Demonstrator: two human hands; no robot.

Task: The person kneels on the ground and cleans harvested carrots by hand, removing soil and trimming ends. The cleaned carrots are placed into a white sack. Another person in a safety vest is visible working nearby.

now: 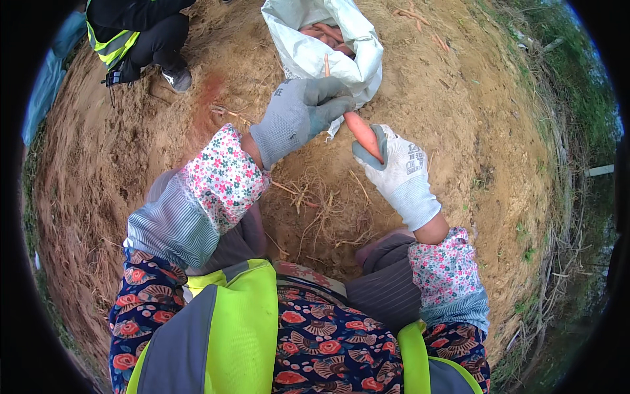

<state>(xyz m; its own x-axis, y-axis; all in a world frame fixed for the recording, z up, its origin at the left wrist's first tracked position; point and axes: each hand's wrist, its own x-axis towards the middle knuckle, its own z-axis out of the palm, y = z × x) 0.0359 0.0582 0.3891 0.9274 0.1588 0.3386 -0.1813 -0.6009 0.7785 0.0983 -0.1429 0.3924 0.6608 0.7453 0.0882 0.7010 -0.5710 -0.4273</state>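
An orange-skinned sweet potato (363, 132) slants between my two gloved hands, in front of a white woven sack (368, 59). My right hand (397, 170) grips its lower end between thumb and fingers. My left hand (307, 111) closes at its upper end, the fingertips hiding that part. A thin orange root tip (327, 65) rises behind the left glove; whether it belongs to the same root I cannot tell. Inside the open mouth of the sack lie several sweet potatoes (322, 33).
Stringy roots (322, 212) litter the sandy soil between my knees. More sweet potatoes (412, 15) lie beyond the sack on the right. At upper left a person in a reflective vest (113, 47) crouches. Brush and dry stems (566, 236) line the right edge.
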